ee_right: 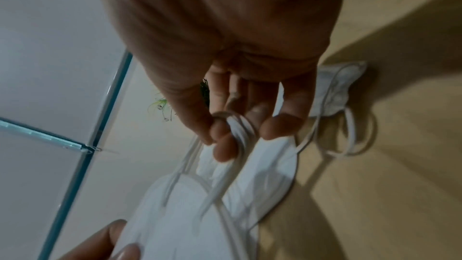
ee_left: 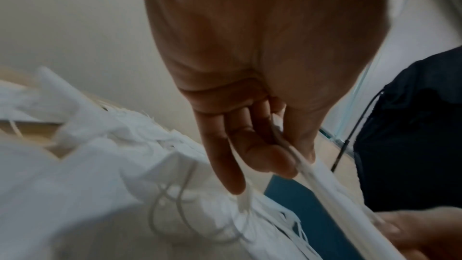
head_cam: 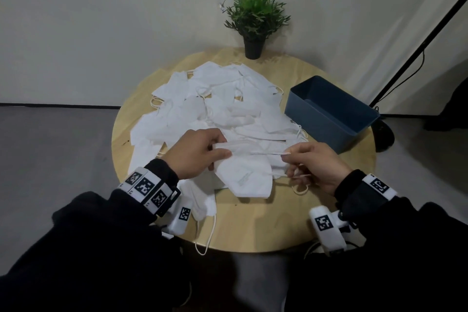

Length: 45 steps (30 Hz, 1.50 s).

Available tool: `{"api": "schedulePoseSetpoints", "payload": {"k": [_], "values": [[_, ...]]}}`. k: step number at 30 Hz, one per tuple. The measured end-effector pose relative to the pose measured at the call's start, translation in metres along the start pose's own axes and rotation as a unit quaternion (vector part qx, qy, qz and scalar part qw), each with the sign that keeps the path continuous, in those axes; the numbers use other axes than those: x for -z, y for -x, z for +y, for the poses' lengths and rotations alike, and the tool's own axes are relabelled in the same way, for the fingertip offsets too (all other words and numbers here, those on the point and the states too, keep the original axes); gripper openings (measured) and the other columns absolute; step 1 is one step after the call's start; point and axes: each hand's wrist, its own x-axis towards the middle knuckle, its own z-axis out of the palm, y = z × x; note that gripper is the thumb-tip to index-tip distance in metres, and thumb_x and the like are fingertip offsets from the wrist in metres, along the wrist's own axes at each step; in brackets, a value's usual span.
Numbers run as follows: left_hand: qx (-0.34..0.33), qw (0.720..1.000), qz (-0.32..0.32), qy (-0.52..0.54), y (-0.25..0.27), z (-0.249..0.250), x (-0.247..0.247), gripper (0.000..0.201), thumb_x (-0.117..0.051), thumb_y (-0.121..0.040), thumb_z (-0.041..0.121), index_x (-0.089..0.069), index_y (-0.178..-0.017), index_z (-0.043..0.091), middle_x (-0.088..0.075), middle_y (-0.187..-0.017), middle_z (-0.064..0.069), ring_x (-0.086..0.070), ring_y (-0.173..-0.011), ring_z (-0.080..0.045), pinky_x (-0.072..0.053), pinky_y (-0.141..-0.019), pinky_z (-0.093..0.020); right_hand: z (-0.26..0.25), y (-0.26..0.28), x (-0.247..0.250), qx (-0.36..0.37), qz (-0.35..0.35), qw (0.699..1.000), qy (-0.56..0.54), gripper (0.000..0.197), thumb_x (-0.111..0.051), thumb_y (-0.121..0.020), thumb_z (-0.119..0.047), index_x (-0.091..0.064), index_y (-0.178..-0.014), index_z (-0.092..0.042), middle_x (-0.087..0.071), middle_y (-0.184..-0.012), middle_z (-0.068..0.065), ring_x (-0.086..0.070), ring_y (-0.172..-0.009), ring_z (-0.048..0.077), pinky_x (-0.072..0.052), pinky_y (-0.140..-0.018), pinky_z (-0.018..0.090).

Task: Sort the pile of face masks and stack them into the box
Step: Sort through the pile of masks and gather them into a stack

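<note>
A pile of white face masks (head_cam: 217, 104) covers the middle of a round wooden table (head_cam: 253, 223). Above its near edge both hands hold one folded white mask (head_cam: 245, 175) edge-up between them. My left hand (head_cam: 200, 152) pinches the mask's left end between thumb and fingers; the left wrist view shows the mask edge (ee_left: 325, 183) clamped under the thumb. My right hand (head_cam: 314, 164) pinches the right end and its ear loops (ee_right: 232, 129). An ear loop (head_cam: 300, 189) dangles below that hand. The blue box (head_cam: 329, 114) stands to the right of the pile, open.
A potted green plant (head_cam: 254, 20) stands at the table's far edge. Another mask (head_cam: 202, 202) lies by my left wrist, its loop (head_cam: 207, 238) hanging over the near edge. A black stand pole (head_cam: 417, 48) leans at the right, by the wall.
</note>
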Motion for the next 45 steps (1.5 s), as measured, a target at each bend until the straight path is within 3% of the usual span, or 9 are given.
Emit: {"api": "schedulePoseSetpoints", "payload": {"k": [8, 12, 16, 19, 25, 31, 37, 41, 45], "values": [[0.056, 0.976, -0.206, -0.045, 0.002, 0.014, -0.070, 0.017, -0.075, -0.089, 0.022, -0.062, -0.084, 0.011, -0.072, -0.065, -0.001, -0.072, -0.059, -0.019, -0.057, -0.057, -0.036, 0.021, 0.004, 0.025, -0.042, -0.019, 0.997, 0.059, 0.018, -0.071, -0.089, 0.007, -0.064, -0.105, 0.013, -0.059, -0.077, 0.027, -0.057, -0.058, 0.029, -0.043, -0.057, 0.032], [0.039, 0.968, -0.196, -0.150, 0.002, 0.012, -0.080, 0.029, -0.079, -0.080, 0.028, -0.056, -0.067, 0.014, -0.058, -0.062, 0.000, -0.055, -0.058, -0.018, -0.040, -0.055, -0.028, 0.032, 0.003, 0.023, -0.012, -0.020, 0.999, 0.029, 0.033, -0.071, -0.086, 0.009, -0.058, -0.116, 0.017, -0.062, -0.074, 0.029, -0.053, -0.075, 0.038, -0.041, -0.056, 0.035], [0.035, 0.989, -0.138, 0.030, 0.002, 0.017, -0.061, 0.040, -0.081, -0.087, 0.026, -0.050, -0.065, 0.015, -0.061, -0.058, -0.001, -0.070, -0.058, -0.019, -0.049, -0.047, -0.029, 0.023, 0.007, 0.023, 0.089, 0.046, 0.994, -0.034, 0.049, -0.083, -0.086, -0.031, -0.060, -0.129, -0.022, -0.075, -0.108, 0.009, -0.073, -0.098, 0.023, -0.057, -0.082, 0.041], [0.008, 0.986, -0.015, 0.167, 0.002, 0.017, -0.046, 0.036, -0.084, -0.086, 0.020, -0.053, -0.072, 0.007, -0.053, -0.060, -0.007, -0.068, -0.061, -0.025, -0.056, -0.061, -0.038, 0.020, 0.010, 0.024, 0.083, 0.019, 0.993, -0.079, 0.059, -0.082, -0.082, -0.053, -0.064, -0.131, -0.025, -0.074, -0.122, 0.001, -0.072, -0.112, 0.024, -0.056, -0.098, 0.048], [-0.101, 0.993, 0.039, -0.046, 0.010, 0.006, -0.066, 0.028, -0.075, -0.091, 0.039, -0.056, -0.086, 0.020, -0.061, -0.071, 0.001, -0.059, -0.068, -0.020, -0.049, -0.065, -0.037, 0.032, 0.012, 0.001, 0.109, -0.002, 0.992, 0.069, 0.013, -0.059, -0.087, 0.003, -0.067, -0.090, -0.006, -0.058, -0.073, 0.006, -0.045, -0.066, 0.026, -0.037, -0.056, 0.038], [-0.128, 0.966, -0.018, -0.225, 0.015, 0.000, -0.082, 0.028, -0.054, -0.102, 0.043, -0.042, -0.088, 0.022, -0.056, -0.073, 0.005, -0.055, -0.068, -0.022, -0.045, -0.061, -0.039, 0.036, 0.013, 0.005, 0.176, 0.009, 0.928, 0.329, 0.026, -0.072, -0.079, -0.025, -0.063, -0.103, -0.027, -0.074, -0.092, -0.002, -0.068, -0.084, 0.019, -0.055, -0.075, 0.032], [-0.133, 0.972, -0.040, -0.192, 0.014, -0.002, -0.081, 0.019, -0.047, -0.105, 0.037, -0.033, -0.099, 0.026, -0.049, -0.073, 0.008, -0.053, -0.070, -0.023, -0.047, -0.065, -0.042, 0.041, 0.007, 0.003, 0.163, 0.015, 0.907, 0.387, 0.027, -0.075, -0.087, -0.038, -0.067, -0.098, -0.015, -0.071, -0.096, 0.001, -0.066, -0.089, 0.019, -0.054, -0.078, 0.035], [-0.113, 0.983, -0.061, -0.133, 0.015, -0.001, -0.081, 0.016, -0.043, -0.108, 0.032, -0.037, -0.099, 0.020, -0.056, -0.078, -0.001, -0.054, -0.073, -0.026, -0.046, -0.068, -0.046, 0.040, 0.008, 0.000, 0.146, -0.004, 0.939, 0.313, 0.012, -0.075, -0.085, -0.032, -0.070, -0.082, -0.022, -0.073, -0.084, -0.007, -0.068, -0.081, 0.015, -0.053, -0.071, 0.031], [-0.064, 0.989, -0.121, -0.049, 0.011, 0.008, -0.067, 0.024, -0.051, -0.106, 0.029, -0.047, -0.090, 0.012, -0.059, -0.078, -0.005, -0.055, -0.073, -0.022, -0.042, -0.069, -0.038, 0.034, 0.015, -0.001, 0.083, -0.072, 0.993, 0.038, 0.024, -0.077, -0.090, -0.021, -0.075, -0.098, 0.001, -0.078, -0.102, 0.016, -0.074, -0.097, 0.034, -0.061, -0.087, 0.046]]}}
